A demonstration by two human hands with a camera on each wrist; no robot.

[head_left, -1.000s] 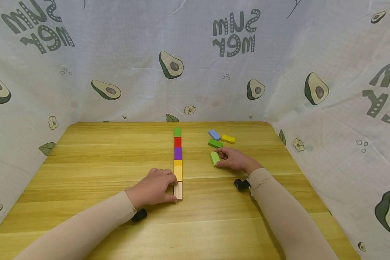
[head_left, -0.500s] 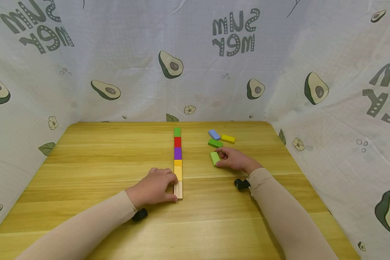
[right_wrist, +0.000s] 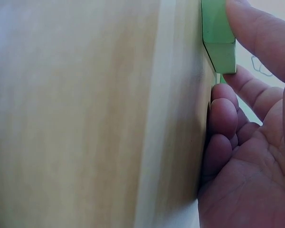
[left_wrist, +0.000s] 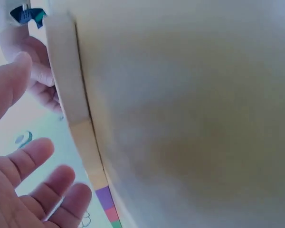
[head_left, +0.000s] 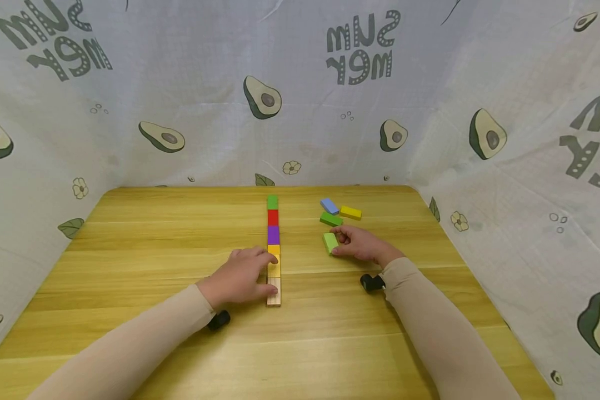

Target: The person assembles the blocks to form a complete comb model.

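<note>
A straight row of blocks runs away from me on the table. Nearest is a plain wood block (head_left: 274,298), then a pale yellow block (head_left: 274,270), an orange (head_left: 274,249), a purple (head_left: 273,235), a red (head_left: 273,217) and a green block (head_left: 272,201) at the far end. My left hand (head_left: 240,276) hovers at the row's near end, thumb and fingers apart around nothing; the left wrist view shows its fingers spread beside the blocks. To the right, my right hand (head_left: 362,244) pinches a light green block (head_left: 330,243) between thumb and index finger, its other fingers curled in.
Beyond my right hand lie a darker green block (head_left: 331,219), a blue block (head_left: 329,206) and a yellow block (head_left: 351,212), close together. A hanging cloth (head_left: 300,133) with avocado prints borders the wooden table (head_left: 180,233) at the back and sides.
My left hand has let go of the plain wood block and moved slightly up and away, its fingers spreading. My right hand stays with the light green block.
</note>
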